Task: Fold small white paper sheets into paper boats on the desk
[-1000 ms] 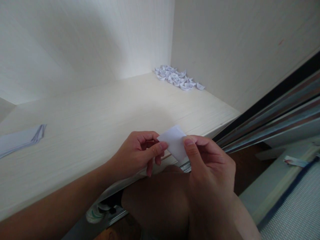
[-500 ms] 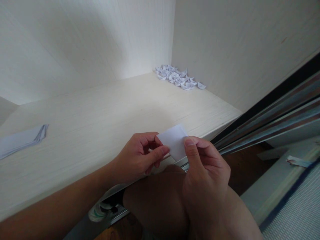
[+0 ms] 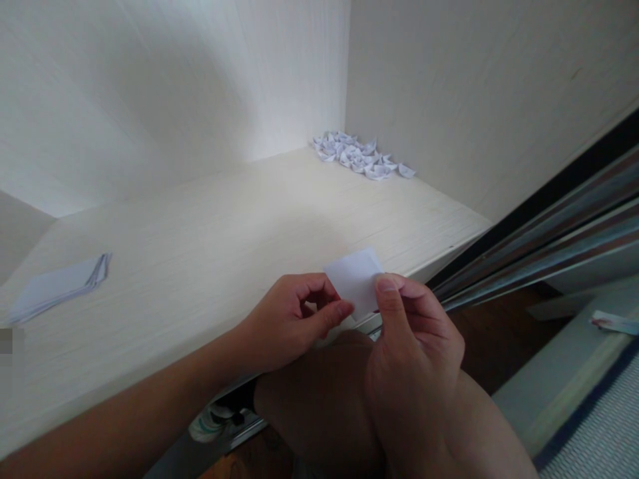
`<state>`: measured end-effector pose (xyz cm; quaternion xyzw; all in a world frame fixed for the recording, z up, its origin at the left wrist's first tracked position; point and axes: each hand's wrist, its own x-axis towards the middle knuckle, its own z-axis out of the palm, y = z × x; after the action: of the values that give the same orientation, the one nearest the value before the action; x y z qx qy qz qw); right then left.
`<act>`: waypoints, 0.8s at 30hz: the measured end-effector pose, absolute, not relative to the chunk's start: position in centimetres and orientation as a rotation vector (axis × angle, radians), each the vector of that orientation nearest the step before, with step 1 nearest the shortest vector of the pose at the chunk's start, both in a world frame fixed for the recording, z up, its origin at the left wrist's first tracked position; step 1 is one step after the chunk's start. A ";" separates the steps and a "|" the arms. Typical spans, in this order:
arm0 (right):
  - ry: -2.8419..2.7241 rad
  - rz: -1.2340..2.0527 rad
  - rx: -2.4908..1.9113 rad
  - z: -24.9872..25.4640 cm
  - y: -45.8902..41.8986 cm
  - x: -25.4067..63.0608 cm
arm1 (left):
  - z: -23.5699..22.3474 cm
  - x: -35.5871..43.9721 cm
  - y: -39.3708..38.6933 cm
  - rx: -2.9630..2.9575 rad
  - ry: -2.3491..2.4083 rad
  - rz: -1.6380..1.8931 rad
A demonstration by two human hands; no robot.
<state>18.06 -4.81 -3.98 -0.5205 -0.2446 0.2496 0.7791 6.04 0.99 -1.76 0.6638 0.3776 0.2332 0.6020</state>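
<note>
A small folded piece of white paper point(image 3: 355, 278) is held up over the front edge of the shelf. My right hand point(image 3: 417, 326) pinches its right side, thumb on top. On the paper's lower left edge, my left hand point(image 3: 299, 316) is closed, with thumb and fingertips against it. A pile of small folded paper boats point(image 3: 357, 154) sits in the far right corner. To the left lies a stack of white paper sheets point(image 3: 60, 287).
The pale wooden shelf point(image 3: 200, 239) has walls at the back and right. A dark-edged sliding door frame point(image 3: 539, 199) borders it on the right. My knee point(image 3: 319, 399) is below the front edge, and a woven mat point(image 3: 594, 412) shows at lower right.
The view has shifted slightly, so the scene sits a little further right. Both hands still hold the paper, and the left fingertips have shifted slightly along its lower edge.
</note>
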 end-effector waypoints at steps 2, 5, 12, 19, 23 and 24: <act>-0.519 0.542 -1.122 -4.1 -4.8 18.0 | -1.8 6.0 1.0 1.560 0.898 0.526; -0.510 0.549 -1.113 -4.2 -4.7 17.9 | -1.9 6.0 0.9 1.588 0.908 0.523; -0.478 0.576 -1.077 -4.3 -4.8 17.8 | -2.1 5.9 0.9 1.685 0.906 0.460; -0.448 0.599 -1.052 -4.5 -4.8 17.7 | -2.1 5.9 0.9 1.722 0.906 0.442; -0.397 0.665 -1.019 -4.9 -4.7 17.8 | -2.1 5.7 0.7 1.715 0.899 0.442; -0.381 0.690 -1.014 -4.9 -4.6 17.8 | -2.1 5.7 0.7 1.702 0.903 0.448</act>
<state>17.85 -4.65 -4.92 -0.4729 -0.1777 0.3217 0.8008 5.70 0.67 -2.11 0.7187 0.3816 0.1894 0.5495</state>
